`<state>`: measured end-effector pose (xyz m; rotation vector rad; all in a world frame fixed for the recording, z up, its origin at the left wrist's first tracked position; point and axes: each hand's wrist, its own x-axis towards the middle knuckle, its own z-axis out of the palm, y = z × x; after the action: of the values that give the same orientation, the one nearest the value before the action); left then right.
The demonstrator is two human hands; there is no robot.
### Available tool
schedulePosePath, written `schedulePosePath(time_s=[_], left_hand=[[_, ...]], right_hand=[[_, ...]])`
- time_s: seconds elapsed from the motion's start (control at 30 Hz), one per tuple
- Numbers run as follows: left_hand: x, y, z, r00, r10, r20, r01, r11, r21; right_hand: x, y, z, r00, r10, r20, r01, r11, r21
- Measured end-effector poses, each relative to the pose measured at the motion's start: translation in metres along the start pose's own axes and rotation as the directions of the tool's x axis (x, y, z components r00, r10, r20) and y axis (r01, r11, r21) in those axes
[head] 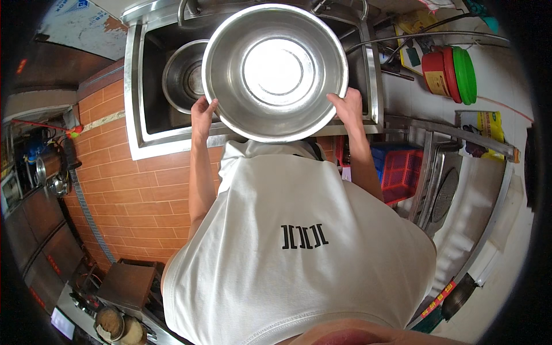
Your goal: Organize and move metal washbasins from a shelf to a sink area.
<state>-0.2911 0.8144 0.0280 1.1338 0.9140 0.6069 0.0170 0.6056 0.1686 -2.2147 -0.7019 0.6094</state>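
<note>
A large stainless steel basin (pixel 276 123) is held over the front of a steel double sink (pixel 134 86), its hollow side towards me. My left hand (pixel 202 113) grips its left rim, with the thumb inside and the fingers behind. On the right rim my right hand (pixel 348 106) has the same kind of grip, thumb over the edge. Inside the bowl I see only bare metal with a bright glare at the bottom. A smaller metal basin (pixel 179 79) rests in the left part of the sink, partly hidden by the large one.
Faucets (pixel 183 13) rise along the sink's back edge. Red tubs with a green lid (pixel 463 75) hang or stand at the right wall. Below them are a red plastic basket (pixel 401 172) and a metal rack (pixel 457 133). Orange floor tiles (pixel 138 185) lie to my left, crossed by a drain grate (pixel 88 211).
</note>
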Motion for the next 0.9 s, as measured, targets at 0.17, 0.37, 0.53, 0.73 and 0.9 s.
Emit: schedulePosePath(time_s=[0.17, 0.37, 0.53, 0.73, 0.9], left_hand=[[0.001, 0.0, 0.0, 1.0, 0.001, 0.009, -0.001, 1.0, 0.0], [0.002, 0.006, -0.004, 0.998, -0.058, 0.012, 0.058, 0.998, 0.001], [-0.001, 0.024, 0.013, 0.982, -0.188, -0.02, 0.187, 0.982, -0.03], [0.003, 0.021, 0.016, 0.97, -0.205, -0.131, 0.217, 0.972, 0.089], [0.004, 0.029, 0.005, 0.928, -0.343, -0.147, 0.369, 0.902, 0.222]], right_hand=[[0.0, -0.002, 0.0, 1.0, 0.016, -0.001, -0.016, 1.0, 0.008], [0.005, 0.002, 0.003, 1.0, 0.023, 0.02, -0.023, 1.0, 0.005], [0.0, -0.007, 0.003, 0.996, 0.079, 0.045, -0.084, 0.99, 0.115], [0.006, -0.006, 0.015, 0.993, 0.114, 0.025, -0.117, 0.977, 0.176], [0.012, -0.012, 0.02, 0.976, 0.218, 0.019, -0.218, 0.965, 0.144]])
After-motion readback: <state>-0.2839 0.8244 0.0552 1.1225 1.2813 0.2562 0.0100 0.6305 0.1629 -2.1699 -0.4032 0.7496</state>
